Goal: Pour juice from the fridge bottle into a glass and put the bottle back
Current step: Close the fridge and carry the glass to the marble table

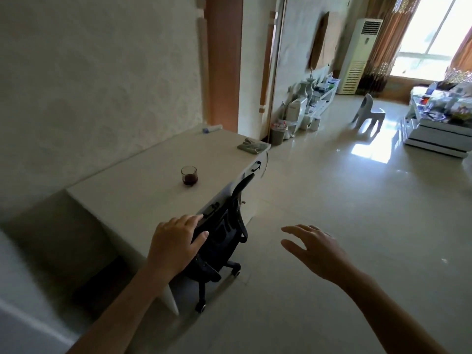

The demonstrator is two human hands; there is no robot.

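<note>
I can read no text, label, brand or number anywhere in front of me. The standing air conditioner (360, 56) carries a small dark mark below its upper grille (too blurred to make out), and the printed covers on the low table (437, 138) show only colour patches.

The person's left hand (176, 244) and right hand (316, 249) are bare, with bare arms and no sleeves showing.
</note>
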